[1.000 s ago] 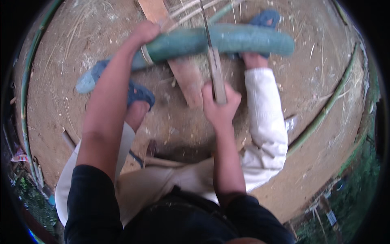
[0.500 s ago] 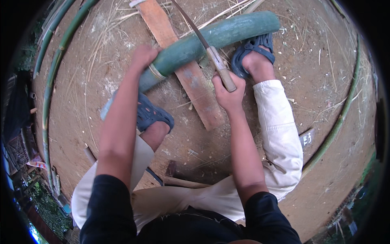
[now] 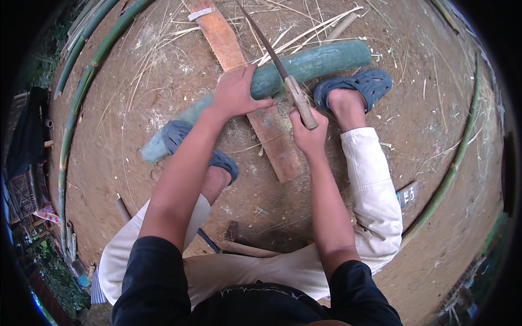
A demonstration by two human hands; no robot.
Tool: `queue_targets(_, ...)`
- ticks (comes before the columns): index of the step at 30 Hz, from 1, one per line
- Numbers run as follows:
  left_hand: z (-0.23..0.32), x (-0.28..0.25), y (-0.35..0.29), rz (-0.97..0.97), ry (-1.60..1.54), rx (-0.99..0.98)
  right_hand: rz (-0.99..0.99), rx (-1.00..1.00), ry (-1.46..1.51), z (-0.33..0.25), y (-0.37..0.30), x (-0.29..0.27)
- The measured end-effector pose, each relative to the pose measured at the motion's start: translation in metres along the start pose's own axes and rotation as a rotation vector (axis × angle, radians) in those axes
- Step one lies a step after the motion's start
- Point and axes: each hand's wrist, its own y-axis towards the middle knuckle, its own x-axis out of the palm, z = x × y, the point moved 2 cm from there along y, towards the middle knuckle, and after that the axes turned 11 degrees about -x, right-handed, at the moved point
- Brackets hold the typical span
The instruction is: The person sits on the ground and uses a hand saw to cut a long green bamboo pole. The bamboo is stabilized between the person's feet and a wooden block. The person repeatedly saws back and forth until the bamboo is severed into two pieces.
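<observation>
A thick green bamboo pole (image 3: 312,62) lies on a slant across a flat wooden plank (image 3: 269,130) on the ground. My left hand (image 3: 234,95) grips it from above where it crosses the plank, fingers over the far side and thumb pointing right. In my right hand (image 3: 311,130) is the wooden handle of a saw (image 3: 270,50), the fingers wrapped around it. Its long, narrow, dark blade passes over the pole just right of my left hand and points away from me. Teeth are too small to make out.
My blue clogs are close to the pole: the left shoe (image 3: 176,135) by its near end, the right shoe (image 3: 359,87) below its right part. Dry straw strips (image 3: 310,32) litter the far ground. Long bamboo poles (image 3: 73,117) curve along the left, another (image 3: 457,157) along the right.
My left hand has slid rightward along the bamboo pole, closer to the saw, and its thumb now sticks out. My right foot has shifted right. The pole's pale ring is no longer visible.
</observation>
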Motion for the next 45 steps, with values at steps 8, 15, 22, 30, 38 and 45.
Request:
queue_targets(8, 0.005, 0.01, 0.004, -0.222, 0.074, -0.132, 0.033, -0.18, -0.04, 0.014, -0.006, -0.004)
queue_targets(15, -0.003, 0.008, 0.004, -0.253, 0.075, -0.156, -0.01, -0.087, -0.131, -0.029, -0.036, -0.019)
queue_targets(22, -0.007, 0.01, 0.003, -0.211, 0.019, -0.114, 0.001, -0.03, -0.204, -0.029, -0.055, -0.023)
queue_targets(30, -0.008, 0.007, 0.01, -0.284, 0.03, -0.145, 0.051, 0.053, -0.175, -0.022, -0.064, -0.011)
queue_targets(38, -0.003, 0.01, 0.003, -0.238, 0.086, -0.118, -0.056, 0.045, -0.29, -0.058, -0.05, -0.039)
queue_targets(45, -0.004, 0.008, 0.011, -0.302, 0.077, -0.132, -0.147, 0.103, -0.362, -0.081, -0.072, -0.073)
